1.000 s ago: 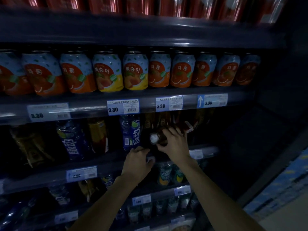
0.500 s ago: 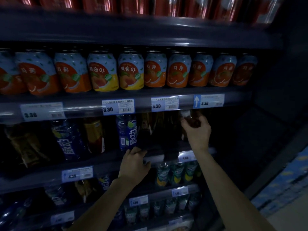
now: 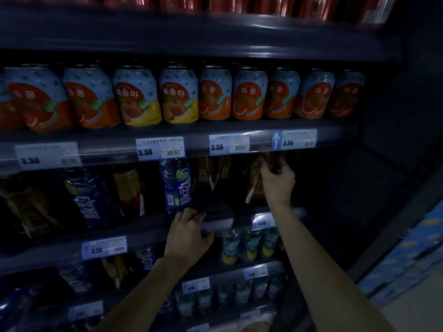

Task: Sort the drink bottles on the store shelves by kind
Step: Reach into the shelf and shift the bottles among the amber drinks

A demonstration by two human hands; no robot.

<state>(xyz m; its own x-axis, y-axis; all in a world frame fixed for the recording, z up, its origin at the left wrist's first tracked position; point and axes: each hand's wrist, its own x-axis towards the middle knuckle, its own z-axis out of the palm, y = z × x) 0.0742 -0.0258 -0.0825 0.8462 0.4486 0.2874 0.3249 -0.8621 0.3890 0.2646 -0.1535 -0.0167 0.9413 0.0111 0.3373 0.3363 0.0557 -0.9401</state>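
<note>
orange cans [image 3: 249, 94] on can shelf: korean "자몽". two yellow cans [image 3: 137, 98] between them: "복숭아". price tags [image 3: 160, 149] on rail below cans: "3.30". blue bottle [image 3: 177, 185]: white chinese "脉动". lower rail tag [image 3: 104, 247]: "4.50".

Cans above, bottles below.
Row of cans [image 3: 178, 97] on upper shelf [image 3: 115, 149]; under it, bottle [image 3: 176, 185] left of tea bottles [image 3: 215, 178], above lower bottles [image 3: 249, 245].
</note>
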